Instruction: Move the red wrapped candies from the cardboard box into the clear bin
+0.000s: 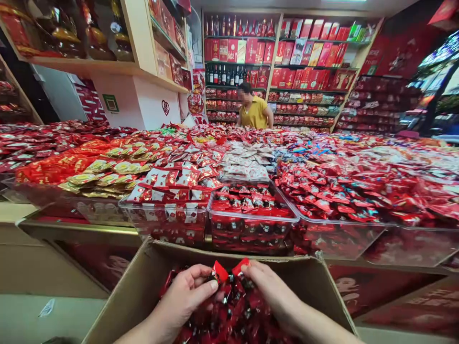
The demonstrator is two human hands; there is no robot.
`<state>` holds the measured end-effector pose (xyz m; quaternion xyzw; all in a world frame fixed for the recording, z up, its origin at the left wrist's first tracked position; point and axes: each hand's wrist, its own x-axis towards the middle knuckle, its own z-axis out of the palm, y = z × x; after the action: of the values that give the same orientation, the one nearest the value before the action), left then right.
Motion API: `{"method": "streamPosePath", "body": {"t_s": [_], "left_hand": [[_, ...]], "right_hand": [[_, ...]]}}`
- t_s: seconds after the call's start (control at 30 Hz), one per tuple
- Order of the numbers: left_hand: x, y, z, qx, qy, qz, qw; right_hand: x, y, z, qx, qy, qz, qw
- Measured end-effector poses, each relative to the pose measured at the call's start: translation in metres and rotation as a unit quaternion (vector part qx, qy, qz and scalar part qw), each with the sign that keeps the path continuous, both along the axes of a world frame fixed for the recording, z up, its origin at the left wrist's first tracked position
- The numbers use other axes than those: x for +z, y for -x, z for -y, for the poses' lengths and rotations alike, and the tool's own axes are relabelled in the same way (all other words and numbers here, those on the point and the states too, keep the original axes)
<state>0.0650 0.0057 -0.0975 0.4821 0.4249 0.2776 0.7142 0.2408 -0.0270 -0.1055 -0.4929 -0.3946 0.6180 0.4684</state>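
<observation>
open cardboard box [322, 282] full of red-wrapped sweets [229, 310] — over it, the left hand [191, 289] pinches one red wrapper [219, 272] between thumb and curled fingers; the right hand [263, 282] pinches another — both forearms reach in low, hands angled inward.

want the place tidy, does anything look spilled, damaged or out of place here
A small white scrap lies on the floor at lower left, looking like dropped litter. The cardboard box looks slightly ragged at its far right corner. I see no obvious spill.
</observation>
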Motion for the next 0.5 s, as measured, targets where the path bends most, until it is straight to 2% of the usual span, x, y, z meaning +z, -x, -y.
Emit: {"method": "streamPosePath", "body": {"t_s": [0.1, 0.2, 0.27, 0.4, 0.5], "left_hand": [[0.004, 0.001, 0.003, 0.002, 0.059, 0.043, 0.997], [0.001, 0.002, 0.007, -0.029, 0.087, 0.067, 0.994], [-0.002, 0.000, 0.010, -0.058, 0.078, 0.036, 0.995], [-0.009, -0.006, 0.017, -0.129, 0.012, -0.035, 0.991], [-0.009, -0.008, 0.019, -0.135, -0.011, -0.047, 0.990]], "right_hand": [[0.004, 0.001, 0.003, -0.017, 0.067, -0.134, 0.989], [0.001, 0.003, 0.003, 0.011, 0.065, -0.195, 0.979], [-0.002, 0.004, 0.004, 0.020, 0.064, -0.216, 0.974], [-0.004, 0.005, 0.006, 0.017, 0.072, -0.231, 0.970], [-0.003, 0.004, 0.008, 0.015, 0.072, -0.223, 0.972]]}}
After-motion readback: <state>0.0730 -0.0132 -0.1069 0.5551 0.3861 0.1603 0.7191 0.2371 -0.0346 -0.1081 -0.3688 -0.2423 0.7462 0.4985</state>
